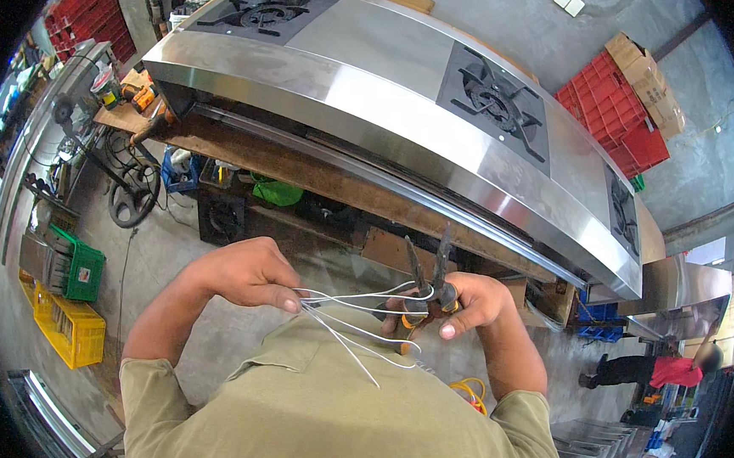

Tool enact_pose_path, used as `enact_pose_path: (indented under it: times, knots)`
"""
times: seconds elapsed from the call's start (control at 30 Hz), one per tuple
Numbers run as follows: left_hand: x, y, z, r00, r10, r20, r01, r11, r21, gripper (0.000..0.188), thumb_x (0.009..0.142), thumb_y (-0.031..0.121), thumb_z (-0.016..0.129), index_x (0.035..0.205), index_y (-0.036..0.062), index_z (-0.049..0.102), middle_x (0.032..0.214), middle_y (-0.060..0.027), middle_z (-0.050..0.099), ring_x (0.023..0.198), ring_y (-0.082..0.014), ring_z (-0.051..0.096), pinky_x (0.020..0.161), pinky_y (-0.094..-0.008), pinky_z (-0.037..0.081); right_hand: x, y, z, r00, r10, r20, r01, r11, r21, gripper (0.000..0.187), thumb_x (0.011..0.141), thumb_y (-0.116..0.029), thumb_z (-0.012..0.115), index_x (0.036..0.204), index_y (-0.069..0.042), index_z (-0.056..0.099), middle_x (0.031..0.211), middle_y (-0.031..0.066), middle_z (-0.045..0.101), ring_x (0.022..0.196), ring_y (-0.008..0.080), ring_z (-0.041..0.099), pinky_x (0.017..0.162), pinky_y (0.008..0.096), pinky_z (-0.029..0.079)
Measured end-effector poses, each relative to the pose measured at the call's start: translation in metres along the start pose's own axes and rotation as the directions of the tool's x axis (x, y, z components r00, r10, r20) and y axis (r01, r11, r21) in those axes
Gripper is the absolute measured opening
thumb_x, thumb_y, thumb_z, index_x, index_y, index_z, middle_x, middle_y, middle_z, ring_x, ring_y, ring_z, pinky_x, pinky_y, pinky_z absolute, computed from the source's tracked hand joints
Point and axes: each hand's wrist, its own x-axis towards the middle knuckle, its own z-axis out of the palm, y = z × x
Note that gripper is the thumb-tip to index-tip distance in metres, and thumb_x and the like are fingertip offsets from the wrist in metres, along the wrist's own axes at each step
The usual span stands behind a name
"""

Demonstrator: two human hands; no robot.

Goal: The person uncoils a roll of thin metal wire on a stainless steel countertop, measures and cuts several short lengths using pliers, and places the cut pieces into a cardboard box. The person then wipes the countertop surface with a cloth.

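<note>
Head view. The person's left hand point(249, 273) is closed in a loose fist, fingertips pinched on a bundle of thin white wires point(353, 313) at its left end. The wires fan out rightward from that pinch — two or three run almost level across to the right hand, the others splay down and right over the olive-green shirt point(345, 415), their free ends apart from one another. Long axis of the bundle: roughly left to right, just above the chest.

The right hand point(472, 304) is curled shut around the orange-and-black handles of a pair of long-nose pliers point(431, 285). The pliers stand nearly upright, dark jaws pointing up and away from the person, tips slightly parted; the upper wires meet the tool near its pivot — whether they are clamped cannot be told.

Beyond the hands: a long stainless steel stove top with black cast burners point(394, 86) lies on a wooden bench point(303, 169). Yellow plastic crate point(67, 323) at floor left.
</note>
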Motion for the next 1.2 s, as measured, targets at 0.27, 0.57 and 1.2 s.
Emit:
enact_pose_path:
  times: [0.27,0.57,1.2]
  knots:
    - [-0.001,-0.008,-0.002,0.993,0.064,-0.097,-0.071,0.995,-0.065,0.048,0.090,0.047,0.063,0.093,-0.0002,0.072,0.071,-0.0150,0.066,0.061,-0.0308,0.065,0.052,-0.0361,0.048,0.007,-0.004,0.006,0.983,-0.059,-0.176,0.047,0.996,-0.073,0.063,0.083,-0.018,0.073,0.133,0.010,0.048,0.120,0.0251,0.062,0.113,0.0326,0.060,0.095,0.0458,0.046]
    - [-0.001,-0.012,0.002,0.987,0.074,-0.141,-0.092,0.987,-0.129,0.042,0.089,0.039,0.067,0.090,-0.0028,0.070,0.066,-0.0154,0.063,0.056,-0.0291,0.061,0.051,-0.0354,0.044,0.011,0.000,0.010,0.977,-0.120,-0.174,0.116,0.993,-0.030,0.062,0.082,-0.022,0.074,0.132,0.006,0.050,0.119,0.0202,0.062,0.114,0.0308,0.058,0.097,0.0444,0.044]
    - [-0.013,-0.031,-0.004,0.981,-0.125,-0.149,0.110,0.988,-0.106,0.045,0.092,0.045,0.062,0.091,0.0006,0.071,0.066,-0.0146,0.062,0.056,-0.0272,0.059,0.053,-0.0359,0.044,0.014,0.009,0.016,0.949,0.142,-0.281,-0.010,0.906,0.423,0.045,0.075,-0.018,0.072,0.109,0.006,0.056,0.083,0.0189,0.065,0.075,0.0316,0.065,0.067,0.0399,0.053]
